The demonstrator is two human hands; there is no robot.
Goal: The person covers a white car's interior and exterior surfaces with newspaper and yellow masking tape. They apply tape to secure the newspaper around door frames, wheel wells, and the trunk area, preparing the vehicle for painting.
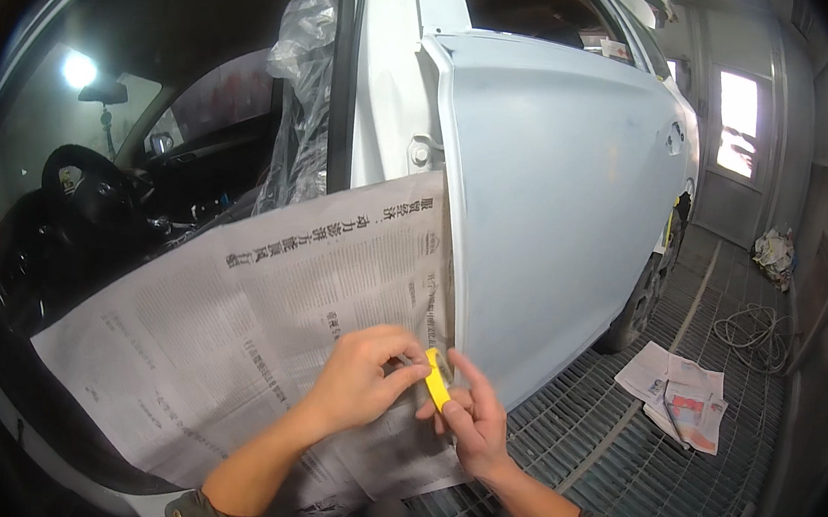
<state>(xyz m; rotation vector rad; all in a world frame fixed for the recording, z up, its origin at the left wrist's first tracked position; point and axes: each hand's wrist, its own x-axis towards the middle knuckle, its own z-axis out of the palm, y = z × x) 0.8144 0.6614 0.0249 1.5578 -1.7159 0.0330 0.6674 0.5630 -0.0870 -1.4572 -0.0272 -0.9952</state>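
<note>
A roll of yellow masking tape [436, 382] is held upright on edge between my two hands. My right hand [475, 418] grips its lower side with thumb and fingers. From the other side, the thumb and forefinger of my left hand [367, 370] pinch at the tape's outer face. Behind the hands hangs a large sheet of newspaper [290, 299], spread across the car's front door opening. Its right edge runs along the front edge of a rear car door [548, 189] in matte pale-grey primer. Whether tape fixes that edge is hard to tell.
Clear plastic film [304, 83] hangs by the door pillar [382, 83]. Inside the car is a steering wheel [95, 190]. On the grated floor [576, 439] lie newspaper sheets [691, 412], a coiled hose [754, 336] and crumpled paper [774, 256]. A rear wheel [637, 310] stands beyond the door.
</note>
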